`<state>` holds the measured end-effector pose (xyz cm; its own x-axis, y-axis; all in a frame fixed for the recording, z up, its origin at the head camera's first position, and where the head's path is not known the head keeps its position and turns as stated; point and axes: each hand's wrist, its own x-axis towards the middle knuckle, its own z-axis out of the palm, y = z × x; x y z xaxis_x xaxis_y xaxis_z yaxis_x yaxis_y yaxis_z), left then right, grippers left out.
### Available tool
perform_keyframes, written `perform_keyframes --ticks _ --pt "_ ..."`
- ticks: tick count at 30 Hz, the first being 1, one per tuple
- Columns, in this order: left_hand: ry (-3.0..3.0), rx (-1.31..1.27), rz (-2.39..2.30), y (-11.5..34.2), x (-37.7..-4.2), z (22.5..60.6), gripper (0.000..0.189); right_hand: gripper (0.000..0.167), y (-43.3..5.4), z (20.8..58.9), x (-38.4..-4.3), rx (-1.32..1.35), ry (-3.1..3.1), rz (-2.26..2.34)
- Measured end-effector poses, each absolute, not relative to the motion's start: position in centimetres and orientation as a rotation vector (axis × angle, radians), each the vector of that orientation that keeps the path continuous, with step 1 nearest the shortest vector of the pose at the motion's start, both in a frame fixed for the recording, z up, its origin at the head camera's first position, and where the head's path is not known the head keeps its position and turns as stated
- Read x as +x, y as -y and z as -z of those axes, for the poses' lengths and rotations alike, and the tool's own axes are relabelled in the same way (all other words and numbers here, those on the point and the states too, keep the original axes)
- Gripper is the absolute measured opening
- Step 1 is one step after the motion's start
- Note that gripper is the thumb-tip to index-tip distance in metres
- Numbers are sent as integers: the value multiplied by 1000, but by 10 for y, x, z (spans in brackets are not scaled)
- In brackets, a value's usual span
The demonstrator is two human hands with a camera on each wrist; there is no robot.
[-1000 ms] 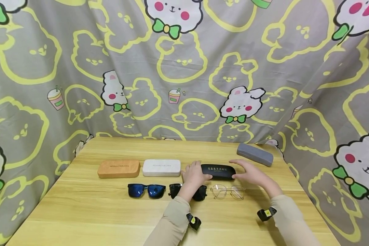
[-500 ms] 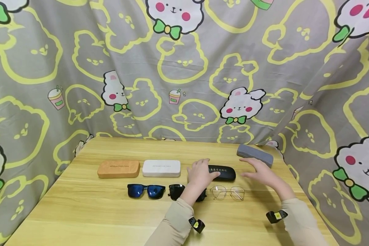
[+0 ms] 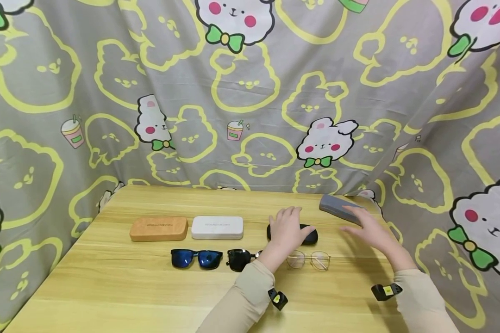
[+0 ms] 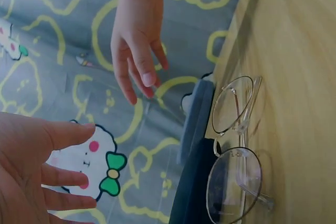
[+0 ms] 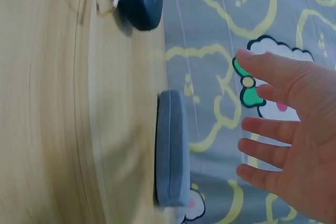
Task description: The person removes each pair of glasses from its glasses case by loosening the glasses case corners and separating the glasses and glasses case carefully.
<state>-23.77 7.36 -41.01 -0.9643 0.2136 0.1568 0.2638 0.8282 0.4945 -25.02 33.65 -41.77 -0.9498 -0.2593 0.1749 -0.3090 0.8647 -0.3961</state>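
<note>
My left hand [image 3: 286, 231] hovers over the black glasses case [image 3: 310, 235] in the head view, hiding much of it; its fingers are spread and hold nothing. My right hand [image 3: 371, 229] is off to the right, fingers apart, overlapping the grey-blue glasses case [image 3: 335, 206] at the back right. The right wrist view shows that grey-blue case [image 5: 172, 148] lying closed on the table, apart from the right hand [image 5: 294, 124]. Thin-framed clear eyeglasses [image 3: 308, 260] lie in front of the black case, lenses toward me. Dark sunglasses [image 3: 238, 260] are partly hidden behind my left wrist.
An orange glasses case [image 3: 159, 229] and a white glasses case [image 3: 217, 228] lie in a row to the left of the black one. Blue-lensed sunglasses [image 3: 196, 259] sit in front of them. A patterned curtain [image 3: 250, 115] rises behind the wooden table [image 3: 121, 286].
Both hands have moved right. The right hand has left the black case's right end and now overlaps the grey-blue case; the left hand has shifted across the black case, which stays in place.
</note>
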Motion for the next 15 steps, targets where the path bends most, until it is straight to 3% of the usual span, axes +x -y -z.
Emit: perform_keyframes --ticks 15 --pt "2946 -539 550 -111 -270 398 69 80 -372 439 -270 193 2972 -662"
